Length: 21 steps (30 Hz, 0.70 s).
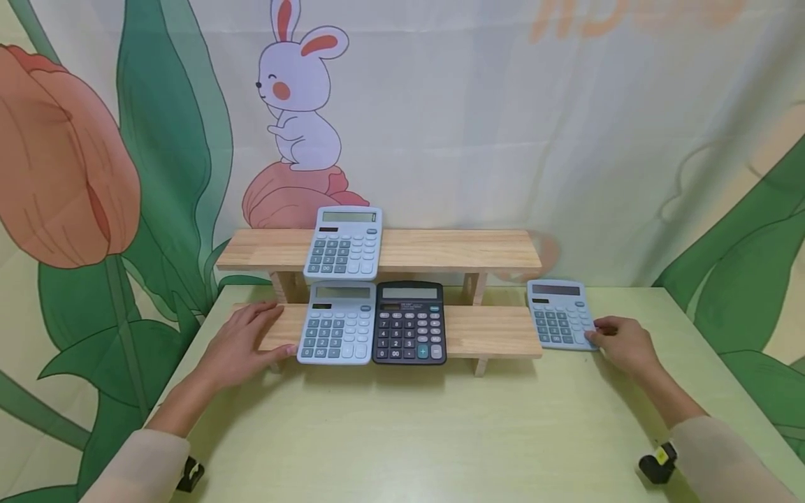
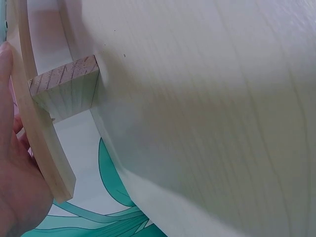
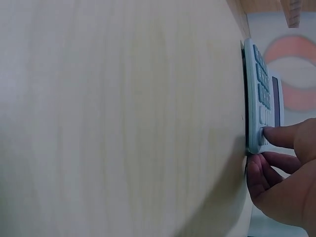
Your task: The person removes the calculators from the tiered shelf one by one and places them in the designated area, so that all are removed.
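Note:
My left hand [image 1: 242,346] rests at the left end of the lower wooden shelf [image 1: 493,328], thumb stretched to the lower left corner of a light blue calculator [image 1: 336,325] lying there. Beside that one is a black calculator [image 1: 409,325]. Another light blue calculator [image 1: 344,241] leans on the upper shelf [image 1: 453,246], its display showing 0. On the table to the right, my right hand [image 1: 629,344] pinches the near right corner of a light blue calculator [image 1: 558,316]. In the right wrist view the thumb presses that calculator's [image 3: 261,98] key face, with curled fingers at its edge.
The two-tier wooden stand sits at the back of the pale green table [image 1: 402,433]. Behind it hangs a cloth [image 1: 453,126] printed with a rabbit, tulips and leaves. A stand leg [image 2: 69,84] shows below the shelf in the left wrist view.

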Available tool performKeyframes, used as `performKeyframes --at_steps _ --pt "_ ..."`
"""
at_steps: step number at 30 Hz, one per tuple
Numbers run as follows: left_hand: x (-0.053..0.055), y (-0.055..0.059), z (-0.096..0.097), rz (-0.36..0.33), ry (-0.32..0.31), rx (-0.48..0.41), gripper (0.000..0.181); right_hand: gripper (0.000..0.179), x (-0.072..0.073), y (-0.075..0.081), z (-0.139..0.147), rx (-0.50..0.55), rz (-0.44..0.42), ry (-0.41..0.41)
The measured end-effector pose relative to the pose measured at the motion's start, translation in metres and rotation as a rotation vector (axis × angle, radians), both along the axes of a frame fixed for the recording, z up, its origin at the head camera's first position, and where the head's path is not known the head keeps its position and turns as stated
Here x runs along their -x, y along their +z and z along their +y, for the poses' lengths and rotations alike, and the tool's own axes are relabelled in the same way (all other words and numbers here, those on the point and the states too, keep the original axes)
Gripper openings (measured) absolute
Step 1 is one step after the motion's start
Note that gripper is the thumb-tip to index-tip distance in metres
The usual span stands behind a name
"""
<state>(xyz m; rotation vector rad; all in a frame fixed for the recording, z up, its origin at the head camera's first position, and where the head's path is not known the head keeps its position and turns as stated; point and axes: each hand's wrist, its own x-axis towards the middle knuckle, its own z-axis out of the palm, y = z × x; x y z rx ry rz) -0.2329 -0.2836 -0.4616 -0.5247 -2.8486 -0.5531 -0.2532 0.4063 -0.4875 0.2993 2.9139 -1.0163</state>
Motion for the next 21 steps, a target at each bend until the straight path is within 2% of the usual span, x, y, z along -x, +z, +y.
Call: performKeyframes --at_steps 3,7,14,21 --pt "0.000 0.000 0.000 -0.009 0.000 0.003 0.092 0.054 0.000 0.001 0.000 0.001 0.002 0.001" --pt "0.000 0.001 0.000 -0.018 0.001 0.001 0.093 0.062 -0.004 0.014 -0.001 0.023 0.009 -0.002" --pt "-0.001 0.002 0.000 -0.030 0.012 -0.007 0.092 0.065 -0.009 0.058 -0.020 0.070 0.167 0.028" --pt "0.001 -0.001 -0.002 -0.056 0.023 -0.013 0.095 0.064 -0.018 0.097 -0.067 0.192 0.226 0.070"
